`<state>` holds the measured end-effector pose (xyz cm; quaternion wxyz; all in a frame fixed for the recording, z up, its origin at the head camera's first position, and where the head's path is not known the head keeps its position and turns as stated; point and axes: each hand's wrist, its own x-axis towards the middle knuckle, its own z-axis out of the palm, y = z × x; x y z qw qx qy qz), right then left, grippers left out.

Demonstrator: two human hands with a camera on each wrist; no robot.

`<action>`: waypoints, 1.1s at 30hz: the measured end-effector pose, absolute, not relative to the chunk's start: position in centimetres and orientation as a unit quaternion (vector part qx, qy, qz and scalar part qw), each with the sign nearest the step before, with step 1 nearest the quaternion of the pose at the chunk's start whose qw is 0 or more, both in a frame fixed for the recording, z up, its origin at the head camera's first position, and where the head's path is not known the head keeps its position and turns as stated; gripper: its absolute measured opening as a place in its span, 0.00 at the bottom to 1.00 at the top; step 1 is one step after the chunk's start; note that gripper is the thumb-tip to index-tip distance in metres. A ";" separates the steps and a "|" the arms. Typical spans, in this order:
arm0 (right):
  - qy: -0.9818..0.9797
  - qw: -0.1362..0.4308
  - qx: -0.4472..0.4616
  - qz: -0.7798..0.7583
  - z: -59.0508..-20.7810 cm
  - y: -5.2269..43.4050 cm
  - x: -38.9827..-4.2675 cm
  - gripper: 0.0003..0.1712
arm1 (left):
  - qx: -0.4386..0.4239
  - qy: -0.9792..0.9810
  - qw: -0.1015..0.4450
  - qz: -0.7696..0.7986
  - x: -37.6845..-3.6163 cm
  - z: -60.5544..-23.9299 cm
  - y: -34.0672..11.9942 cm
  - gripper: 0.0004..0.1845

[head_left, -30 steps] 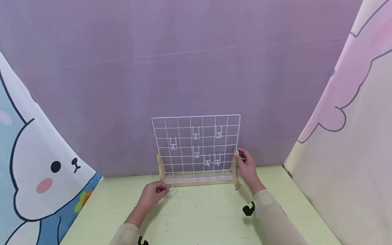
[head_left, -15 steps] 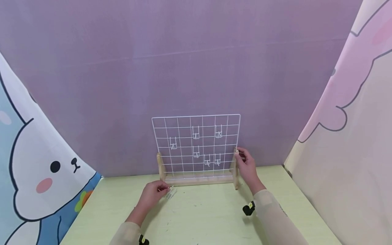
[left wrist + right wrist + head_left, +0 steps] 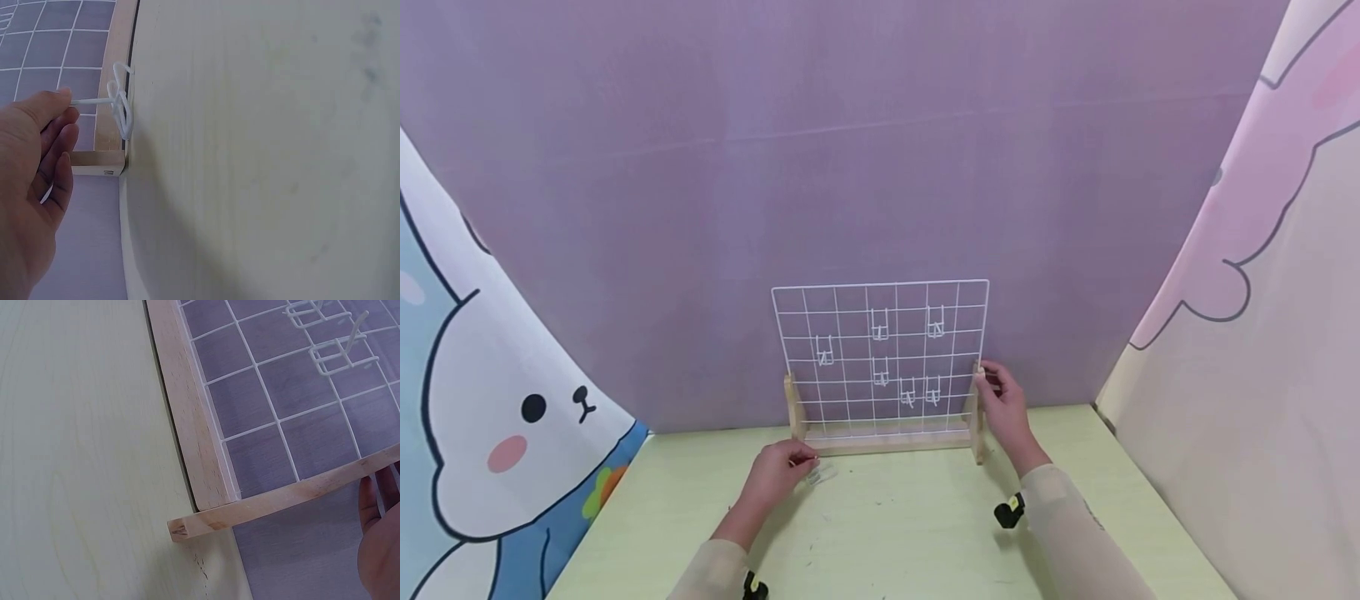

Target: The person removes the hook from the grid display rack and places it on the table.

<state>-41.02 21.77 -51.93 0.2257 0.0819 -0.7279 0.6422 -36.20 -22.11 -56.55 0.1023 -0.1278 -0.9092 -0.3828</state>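
Observation:
A white wire grid (image 3: 880,285) stands upright in a wooden stand (image 3: 887,443), with several white wire hooks hanging on it. My left hand (image 3: 769,482) is in front of the stand's left end. Between thumb and fingertips it pinches the straight stem of a loose white wire hook (image 3: 120,109), whose bent frame points away from the hand, low over the table. At the right side, my right hand (image 3: 1007,417) holds the top of the stand's wooden side post (image 3: 976,429). Some of its fingers are hidden behind the post; others show at the wood's edge in the right wrist view.
The pale yellow-green table (image 3: 887,533) carries the stand near its back edge. Close behind rises a purple backdrop (image 3: 880,150). Printed cartoon panels slope along the left (image 3: 482,375) and right (image 3: 1262,375) sides. A black wrist camera (image 3: 1009,511) sticks out from the right sleeve.
The loose hook has turned in my left fingers and looks flatter now. The left hand has shifted very slightly to the right. My right hand and the stand stay where they were.

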 end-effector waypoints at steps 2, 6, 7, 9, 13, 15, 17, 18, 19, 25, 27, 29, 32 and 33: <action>-0.729 0.226 0.081 0.641 -51.9 21.8 -41.0 0.18 | -0.130 -0.910 0.104 -0.380 -36.3 -56.6 -22.1 0.05; -0.731 0.227 0.075 0.639 -51.8 21.6 -41.0 0.19 | -0.129 -0.910 0.106 -0.379 -36.3 -56.6 -22.1 0.06; -0.732 0.226 0.073 0.638 -51.8 21.6 -41.0 0.19 | -0.130 -0.910 0.106 -0.378 -36.3 -56.6 -22.1 0.05; -0.734 0.220 0.067 0.639 -51.7 21.5 -40.9 0.20 | -0.130 -0.911 0.106 -0.377 -36.3 -56.6 -22.1 0.06; -0.734 0.202 0.060 0.645 -51.1 21.4 -40.5 0.20 | -0.131 -0.910 0.107 -0.378 -36.2 -56.6 -22.1 0.06; -0.733 0.194 0.061 0.650 -50.3 21.2 -39.8 0.20 | -0.131 -0.908 0.109 -0.383 -36.2 -56.6 -22.1 0.05; -0.731 0.188 0.061 0.653 -49.5 21.0 -39.1 0.20 | -0.129 -0.906 0.111 -0.388 -36.2 -56.6 -22.1 0.05; -0.731 0.189 0.063 0.652 -49.2 20.9 -38.8 0.20 | -0.128 -0.905 0.112 -0.390 -36.2 -56.6 -22.1 0.05; -0.732 0.191 0.065 0.651 -48.9 20.9 -38.6 0.20 | -0.127 -0.904 0.114 -0.392 -36.2 -56.6 -22.1 0.05; -0.732 0.196 0.072 0.648 -48.7 21.0 -38.4 0.21 | -0.124 -0.901 0.119 -0.398 -36.1 -56.2 -22.0 0.04; -0.732 0.192 0.070 0.650 -48.7 21.0 -38.4 0.21 | -0.126 -0.900 0.120 -0.400 -36.0 -56.1 -22.0 0.04; -0.735 0.190 0.068 0.647 -48.7 21.0 -38.5 0.21 | -0.128 -0.898 0.120 -0.404 -36.0 -56.0 -21.9 0.04; -0.738 0.189 0.069 0.644 -48.6 21.0 -38.4 0.21 | -0.130 -0.896 0.125 -0.405 -36.0 -55.8 -22.0 0.05; -0.739 0.189 0.070 0.643 -48.5 21.0 -38.3 0.21 | -0.131 -0.896 0.128 -0.405 -36.0 -55.8 -22.0 0.05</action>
